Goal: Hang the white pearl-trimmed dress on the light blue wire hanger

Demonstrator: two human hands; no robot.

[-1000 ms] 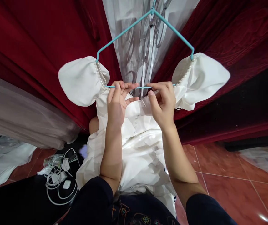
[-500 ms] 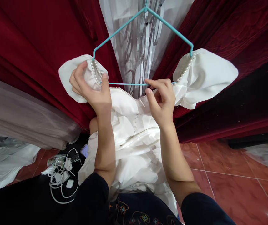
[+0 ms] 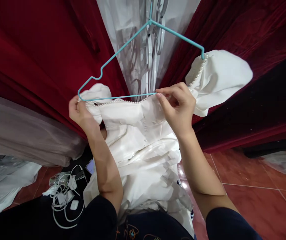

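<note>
A white dress point(image 3: 143, 143) with pearl-trimmed edges spreads down over my lap. A turquoise hanger point(image 3: 126, 45) leans above its neckline. My right hand point(image 3: 180, 108) pinches the middle of the hanger's lower bar between thumb and fingertips. Away to the left, my left hand point(image 3: 80, 111) is closed on the gathered left sleeve point(image 3: 98, 93), just below the hanger's bare left corner; its fingertips are partly hidden. The puffed right sleeve point(image 3: 224, 78) hangs by its pearl strap point(image 3: 198, 75) from the right end of the hanger.
Red drapes point(image 3: 45, 43) hang on both sides, with sheer white fabric and a pale metal frame point(image 3: 149, 56) between them. At lower left, white cables point(image 3: 64, 196), a small white case point(image 3: 74, 204) and a phone point(image 3: 90, 166) lie on a black surface. Red floor tiles point(image 3: 253, 210) show at right.
The left strap has come off the hanger's left end, and my left hand has moved down and left with the bunched sleeve. The hanger tilts down at left; my right hand keeps its pinch.
</note>
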